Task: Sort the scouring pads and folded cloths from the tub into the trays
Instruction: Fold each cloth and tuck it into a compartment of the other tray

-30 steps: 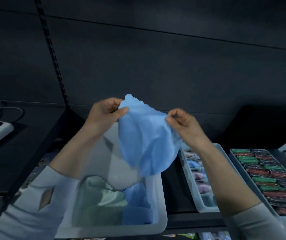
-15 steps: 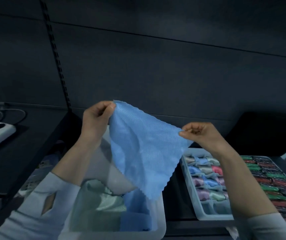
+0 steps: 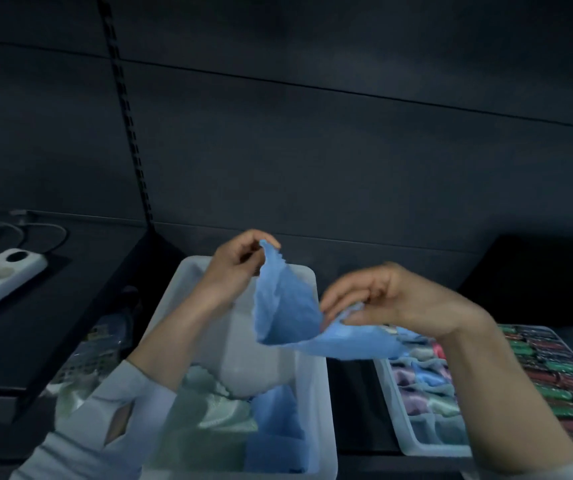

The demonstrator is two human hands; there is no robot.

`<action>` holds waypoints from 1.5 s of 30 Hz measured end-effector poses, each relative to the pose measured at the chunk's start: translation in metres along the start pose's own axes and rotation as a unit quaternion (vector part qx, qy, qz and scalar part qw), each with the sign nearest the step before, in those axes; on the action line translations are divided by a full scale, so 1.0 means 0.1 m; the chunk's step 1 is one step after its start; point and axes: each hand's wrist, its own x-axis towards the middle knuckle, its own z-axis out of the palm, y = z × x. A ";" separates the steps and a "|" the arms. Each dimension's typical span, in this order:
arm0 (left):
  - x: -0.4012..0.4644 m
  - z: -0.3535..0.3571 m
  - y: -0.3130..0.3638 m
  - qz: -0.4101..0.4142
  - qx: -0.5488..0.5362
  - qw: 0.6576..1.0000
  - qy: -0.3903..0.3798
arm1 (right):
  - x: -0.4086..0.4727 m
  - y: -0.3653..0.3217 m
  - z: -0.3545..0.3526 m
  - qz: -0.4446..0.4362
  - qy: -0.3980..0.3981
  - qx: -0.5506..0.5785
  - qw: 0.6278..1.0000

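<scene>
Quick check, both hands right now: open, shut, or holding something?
Left hand: pinches the top corner of the blue cloth.
Right hand: grips another edge of the same blue cloth, fingers curled on it.

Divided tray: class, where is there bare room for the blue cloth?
Free: the near compartments of the divided tray, bordered by its front rim and the filled rows behind. Crowded: those far rows of folded cloths, and the pad tray beside it.
</scene>
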 end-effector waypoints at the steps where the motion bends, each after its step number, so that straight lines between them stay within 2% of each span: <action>1: -0.02 0.06 0.04 -0.005 -0.005 0.999 -0.031 | 0.09 -0.01 0.04 0.001 0.058 -0.001 0.998; 4: -0.09 0.21 0.18 -0.035 -0.027 0.993 -0.108 | 0.29 -0.01 0.14 -0.037 0.219 -0.004 0.975; 7: -0.11 0.24 0.23 -0.001 -0.015 0.989 -0.150 | 0.40 0.00 0.22 -0.091 0.271 -0.026 0.958; 11: -0.11 0.26 0.23 -0.023 -0.015 0.989 -0.143 | 0.44 0.01 0.28 -0.106 0.297 -0.026 0.948; 16: -0.15 0.31 0.21 -0.064 -0.041 0.987 -0.144 | 0.45 0.07 0.24 -0.059 0.302 -0.058 0.950; 20: -0.17 0.31 0.24 -0.057 0.002 0.988 -0.141 | 0.45 0.12 0.19 -0.038 0.307 -0.062 0.949; 25: -0.12 0.19 0.15 -0.166 -0.164 0.967 -0.106 | 0.42 0.13 0.08 -0.011 0.355 0.005 0.935; 27: -0.21 0.21 0.09 -0.139 -0.148 0.975 -0.088 | 0.43 0.11 0.07 -0.009 0.374 0.027 0.927; 28: -0.26 0.23 0.02 -0.096 -0.093 0.987 -0.090 | 0.45 0.09 0.07 -0.007 0.379 0.036 0.925; 30: -0.32 0.29 -0.13 -0.012 0.001 0.997 -0.080 | 0.47 0.08 0.07 -0.003 0.383 0.046 0.923; 31: -0.32 0.32 -0.14 0.005 0.012 0.998 -0.055 | 0.48 0.09 0.07 0.000 0.387 0.049 0.921; 34: -0.25 0.36 -0.19 0.024 0.041 0.998 0.045 | 0.47 0.11 0.05 0.009 0.399 0.050 0.916; 37: -0.21 0.36 -0.19 0.013 0.024 0.994 0.103 | 0.41 0.12 0.01 0.009 0.400 0.050 0.915; 41: -0.22 0.28 0.02 -0.004 -0.065 0.995 0.080 | 0.26 0.10 -0.05 -0.027 0.337 0.036 0.940; 44: -0.24 0.22 0.17 -0.018 -0.135 0.989 0.052 | 0.16 0.06 -0.07 -0.063 0.256 0.102 0.959; 45: -0.24 0.20 0.18 -0.021 -0.152 0.987 0.039 | 0.15 0.04 -0.06 -0.058 0.237 0.094 0.965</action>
